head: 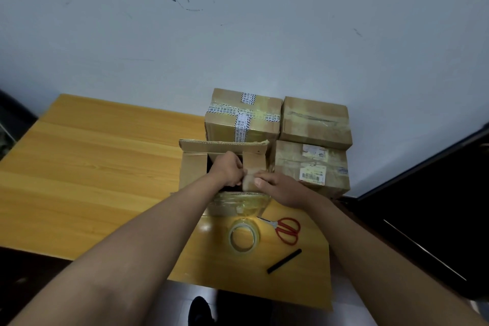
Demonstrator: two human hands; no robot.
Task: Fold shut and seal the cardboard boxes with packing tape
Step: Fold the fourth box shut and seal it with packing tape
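Both hands, left grip point(229, 170) and right grip point(277, 185), pinching the open box's point(191, 169) side flap point(253, 167) inward to fold shut; tape roll point(244, 237) waiting just behind.

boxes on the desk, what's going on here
A person is closing an open cardboard box on a wooden desk. Both hands meet at its right flap: the left hand and right hand grip its edge, folding it inward. The far flap is up. A tape roll, red scissors and black pen lie unused nearby. Three taped boxes stand stacked behind.
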